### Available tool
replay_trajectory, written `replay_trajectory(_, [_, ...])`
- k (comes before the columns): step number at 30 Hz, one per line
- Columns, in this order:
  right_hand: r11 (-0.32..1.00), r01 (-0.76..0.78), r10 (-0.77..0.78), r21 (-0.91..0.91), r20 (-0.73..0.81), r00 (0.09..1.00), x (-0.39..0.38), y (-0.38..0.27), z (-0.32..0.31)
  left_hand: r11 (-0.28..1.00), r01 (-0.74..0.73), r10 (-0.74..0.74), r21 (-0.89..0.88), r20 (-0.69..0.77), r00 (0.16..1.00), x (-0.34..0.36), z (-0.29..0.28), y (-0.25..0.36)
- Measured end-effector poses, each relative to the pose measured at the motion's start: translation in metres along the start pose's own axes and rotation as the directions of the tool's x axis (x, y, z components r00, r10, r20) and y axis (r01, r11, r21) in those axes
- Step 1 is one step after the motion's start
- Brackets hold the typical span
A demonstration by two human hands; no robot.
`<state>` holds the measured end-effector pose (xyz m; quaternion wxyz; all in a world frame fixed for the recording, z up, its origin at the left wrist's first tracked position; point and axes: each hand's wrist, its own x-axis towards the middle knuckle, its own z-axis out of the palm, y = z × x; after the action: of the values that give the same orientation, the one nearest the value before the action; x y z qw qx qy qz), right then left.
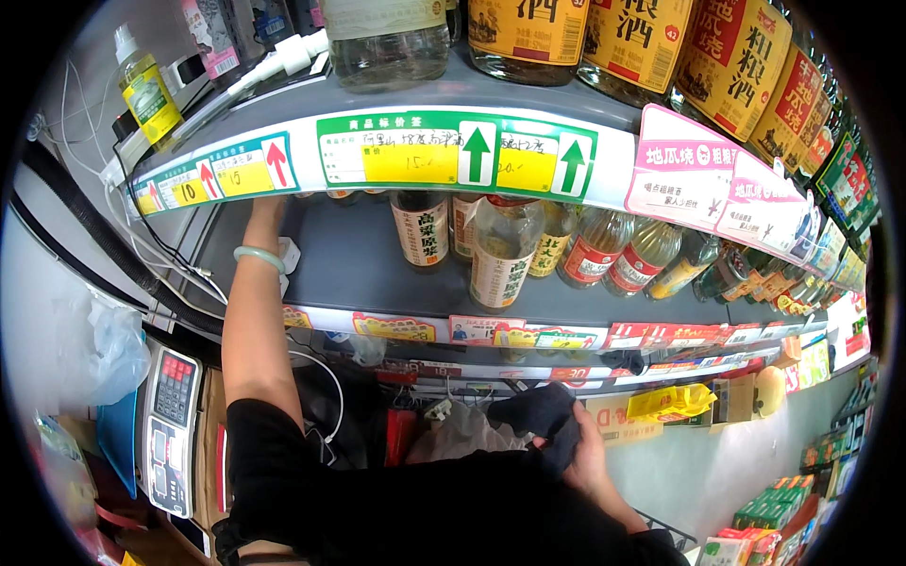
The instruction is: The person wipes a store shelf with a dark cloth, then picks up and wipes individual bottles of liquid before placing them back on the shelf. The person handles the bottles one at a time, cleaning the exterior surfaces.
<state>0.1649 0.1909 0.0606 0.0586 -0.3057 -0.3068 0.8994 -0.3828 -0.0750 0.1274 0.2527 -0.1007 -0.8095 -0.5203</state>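
My left arm, with a pale bangle at the wrist, reaches up into the middle shelf at its left end. Only the wrist part of my left hand shows; the fingers are hidden behind the price-tag strip of the shelf above. A white plug-like piece lies beside that wrist. At the lower middle, my right hand is closed on a dark cloth, which hangs bunched in front of my body. To the right of my left arm stand a dark bottle and a clear bottle.
Large orange-labelled bottles line the upper shelf. Red-labelled bottles continue rightward. White cables hang at the left, above a scale. A yellow bag and cartons sit low at the right.
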Motion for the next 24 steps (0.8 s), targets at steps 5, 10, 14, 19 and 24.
replay_trajectory(5, [1.0, -0.004, 0.004, 0.008, -0.007, 1.0, 0.002, 0.0, 0.004, 0.996, -0.059, 0.062, 0.065, -0.043, 0.997, 0.006, 0.001, -0.001])
replay_trajectory(10, [1.0, 0.003, -0.003, 0.01, 0.001, 1.0, 0.004, 0.001, 0.006, 0.943, -0.301, 0.319, 0.141, -0.13, 0.939, -0.015, 0.015, 0.009])
replay_trajectory(14, [0.999, -0.028, 0.027, 0.018, 0.013, 1.0, 0.008, 0.004, 0.004, 0.925, -0.374, 0.378, 0.068, -0.063, 0.924, -0.048, 0.033, 0.02])
replay_trajectory(19, [1.0, -0.017, 0.017, 0.012, 0.065, 0.998, 0.009, 0.005, 0.008, 0.956, -0.271, 0.257, 0.109, 0.13, 0.958, -0.07, 0.057, 0.048])
replay_trajectory(24, [0.999, -0.001, -0.001, 0.042, 0.052, 0.999, 0.003, 0.001, 0.016, 0.933, -0.228, 0.184, 0.28, 0.175, 0.967, -0.068, 0.064, 0.034])
